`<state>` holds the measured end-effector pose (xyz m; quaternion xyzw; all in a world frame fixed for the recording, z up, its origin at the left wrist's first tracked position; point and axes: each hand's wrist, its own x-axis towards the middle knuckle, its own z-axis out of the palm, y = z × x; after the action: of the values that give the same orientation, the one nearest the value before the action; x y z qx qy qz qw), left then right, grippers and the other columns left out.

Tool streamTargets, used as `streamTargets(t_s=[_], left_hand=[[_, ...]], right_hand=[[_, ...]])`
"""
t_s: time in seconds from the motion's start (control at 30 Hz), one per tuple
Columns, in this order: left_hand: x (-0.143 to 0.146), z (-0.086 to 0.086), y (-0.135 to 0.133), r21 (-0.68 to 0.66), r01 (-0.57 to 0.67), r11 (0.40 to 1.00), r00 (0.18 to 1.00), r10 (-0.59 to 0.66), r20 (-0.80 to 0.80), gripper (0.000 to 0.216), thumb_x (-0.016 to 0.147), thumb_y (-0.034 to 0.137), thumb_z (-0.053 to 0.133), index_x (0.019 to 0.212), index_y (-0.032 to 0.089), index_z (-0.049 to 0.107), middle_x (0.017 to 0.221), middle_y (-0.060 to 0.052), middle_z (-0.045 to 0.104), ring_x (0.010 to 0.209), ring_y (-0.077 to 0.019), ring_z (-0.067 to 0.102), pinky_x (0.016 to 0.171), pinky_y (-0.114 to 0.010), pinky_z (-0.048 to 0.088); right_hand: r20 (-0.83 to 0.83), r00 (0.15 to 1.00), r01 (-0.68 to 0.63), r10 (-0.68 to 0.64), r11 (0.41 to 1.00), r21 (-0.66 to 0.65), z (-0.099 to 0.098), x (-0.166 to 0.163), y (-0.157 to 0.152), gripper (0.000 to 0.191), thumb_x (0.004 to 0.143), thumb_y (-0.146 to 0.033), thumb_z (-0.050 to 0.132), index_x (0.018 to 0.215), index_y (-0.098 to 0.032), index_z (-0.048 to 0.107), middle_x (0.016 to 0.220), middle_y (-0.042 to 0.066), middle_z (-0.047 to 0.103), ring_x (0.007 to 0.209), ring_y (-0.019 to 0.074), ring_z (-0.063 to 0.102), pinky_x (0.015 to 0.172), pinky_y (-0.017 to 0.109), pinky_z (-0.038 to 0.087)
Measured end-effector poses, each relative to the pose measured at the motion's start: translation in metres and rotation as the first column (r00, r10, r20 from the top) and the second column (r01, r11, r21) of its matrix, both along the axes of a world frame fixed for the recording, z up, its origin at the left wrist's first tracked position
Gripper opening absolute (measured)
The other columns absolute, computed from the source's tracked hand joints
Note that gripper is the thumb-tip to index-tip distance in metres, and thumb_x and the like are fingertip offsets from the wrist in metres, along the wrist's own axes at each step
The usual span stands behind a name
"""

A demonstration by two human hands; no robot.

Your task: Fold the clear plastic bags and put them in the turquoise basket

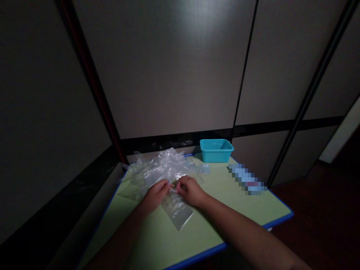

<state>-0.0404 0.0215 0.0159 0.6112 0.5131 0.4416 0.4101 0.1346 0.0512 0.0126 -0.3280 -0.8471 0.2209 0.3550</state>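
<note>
My left hand (156, 193) and my right hand (189, 190) meet near the middle of the table, fingertips almost touching. Both pinch the upper end of a clear plastic bag (181, 213), whose lower part lies flat toward me on the tabletop. Whether anything is inside the bag is too dim to tell. Just beyond my fingers spreads a loose heap of clear plastic bags (164, 165), crumpled and overlapping. A small pale packet (204, 169) lies to the right of the heap.
A turquoise plastic basket (216, 156) stands at the table's back edge. On the right lies a blurred-out light blue item (246, 179). The pale green table (157, 243) has a blue rim. Dark cabinet panels (174, 75) rise close behind it.
</note>
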Motion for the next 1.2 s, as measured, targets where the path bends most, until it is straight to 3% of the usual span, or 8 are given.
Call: streamTargets(t_s=[0.17,0.4,0.53,0.63,0.8,0.93,1.07,1.2], left_hand=[[0.002,0.006,-0.007,-0.068,0.139,0.988,0.987,-0.133,0.088,0.036,0.068,0.052,0.063,0.075,0.017,0.058,0.07,-0.002,0.064,0.067,-0.0183,0.06,0.064,-0.028,0.045],[0.006,0.005,-0.012,-0.16,0.257,0.953,0.956,-0.226,0.186,0.036,0.062,0.04,0.074,0.084,0.014,0.063,0.081,-0.007,0.069,0.074,-0.0217,0.064,0.066,-0.03,0.046],[0.011,0.004,-0.012,-0.121,0.151,0.981,0.971,-0.124,0.204,0.028,0.061,0.036,0.075,0.071,0.014,0.062,0.071,-0.003,0.067,0.07,-0.0197,0.062,0.065,-0.028,0.045],[0.012,0.006,-0.011,-0.08,0.066,0.995,0.965,-0.043,0.26,0.028,0.064,0.04,0.072,0.068,0.016,0.058,0.069,0.0,0.066,0.069,-0.0177,0.062,0.066,-0.027,0.044],[0.003,0.011,-0.008,-0.006,-0.18,0.984,0.87,0.162,0.466,0.03,0.057,0.037,0.079,0.066,0.015,0.06,0.072,-0.003,0.068,0.076,-0.0191,0.062,0.073,-0.027,0.043],[-0.007,0.016,-0.006,0.027,-0.289,0.957,0.803,0.227,0.551,0.029,0.058,0.036,0.078,0.07,0.016,0.06,0.076,-0.002,0.067,0.08,-0.0161,0.06,0.075,-0.022,0.042],[-0.01,0.018,-0.005,0.016,-0.32,0.947,0.735,0.237,0.635,0.026,0.061,0.033,0.074,0.069,0.018,0.055,0.066,0.002,0.061,0.07,-0.0133,0.059,0.069,-0.022,0.044],[-0.006,0.022,-0.007,-0.052,-0.265,0.963,0.696,0.228,0.681,0.018,0.063,0.027,0.065,0.068,0.018,0.052,0.066,0.001,0.061,0.067,-0.0164,0.062,0.067,-0.028,0.048]], right_hand=[[-0.284,0.958,0.018,-0.049,0.994,-0.111,0.004,0.006,0.009,0.007,0.076,-0.017,0.056,0.069,-0.018,0.055,0.068,-0.001,0.055,0.068,0.0134,0.051,0.064,0.024,0.037],[-0.432,0.893,0.027,-0.127,0.973,-0.231,-0.003,0.007,0.017,0.013,0.08,-0.029,0.05,0.072,-0.019,0.049,0.059,-0.004,0.048,0.054,0.0112,0.044,0.051,0.022,0.034],[-0.514,0.842,0.007,-0.163,0.957,-0.291,-0.003,0.007,0.021,0.014,0.079,-0.034,0.05,0.076,-0.021,0.047,0.051,-0.007,0.042,0.045,0.0104,0.04,0.043,0.021,0.03],[-0.566,0.78,0.081,-0.267,0.94,-0.331,-0.002,0.01,0.026,0.017,0.079,-0.037,0.049,0.076,-0.021,0.045,0.05,-0.008,0.042,0.043,0.0107,0.041,0.04,0.02,0.029],[-0.568,0.741,0.162,-0.358,0.917,-0.365,-0.004,0.018,0.035,0.017,0.078,-0.037,0.048,0.074,-0.021,0.045,0.05,-0.007,0.045,0.043,0.0106,0.043,0.041,0.02,0.031],[-0.539,0.747,0.184,-0.389,0.9,-0.394,-0.008,0.022,0.038,0.019,0.077,-0.038,0.05,0.072,-0.021,0.045,0.048,-0.007,0.046,0.039,0.0111,0.044,0.04,0.021,0.032],[-0.517,0.773,0.148,-0.367,0.897,-0.417,-0.011,0.023,0.037,0.018,0.075,-0.038,0.054,0.072,-0.021,0.049,0.048,-0.006,0.048,0.039,0.0116,0.046,0.041,0.022,0.033],[-0.537,0.765,0.122,-0.355,0.899,-0.421,-0.008,0.019,0.035,0.024,0.071,-0.039,0.06,0.086,-0.02,0.055,0.069,-0.001,0.057,0.056,0.0131,0.053,0.052,0.025,0.04]])
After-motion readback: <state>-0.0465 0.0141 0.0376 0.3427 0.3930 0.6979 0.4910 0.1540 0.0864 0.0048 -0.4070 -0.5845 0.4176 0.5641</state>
